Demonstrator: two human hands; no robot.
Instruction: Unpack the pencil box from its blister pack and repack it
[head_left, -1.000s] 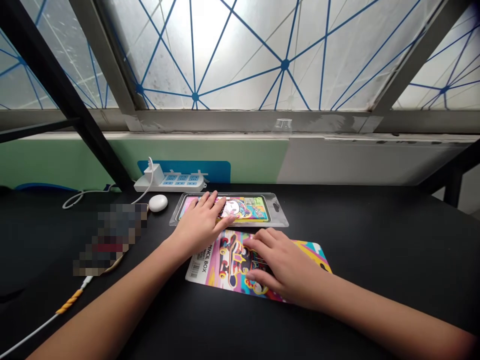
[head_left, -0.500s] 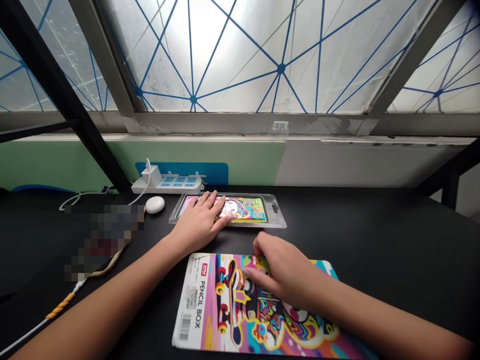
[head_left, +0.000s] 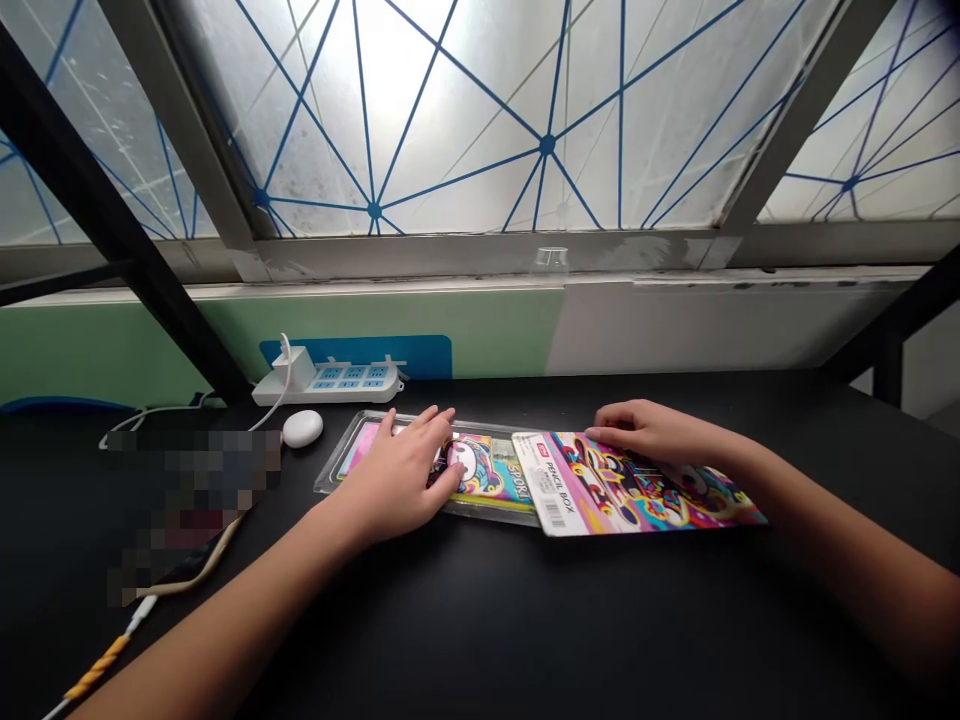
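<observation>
under the spread left hand, nothing gripped, the colourful box was not yet lifted from its clear tray near the desk's far edge, while the card, already detached, was held by the curled right hand over the tray's right end.

Bright PENCIL BOX card, left end over the clear tray around a colourful case

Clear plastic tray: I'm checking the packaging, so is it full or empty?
Not empty: the tray holds a colourful printed box, visible between the left hand and the PENCIL BOX card overlapping the tray.
</observation>
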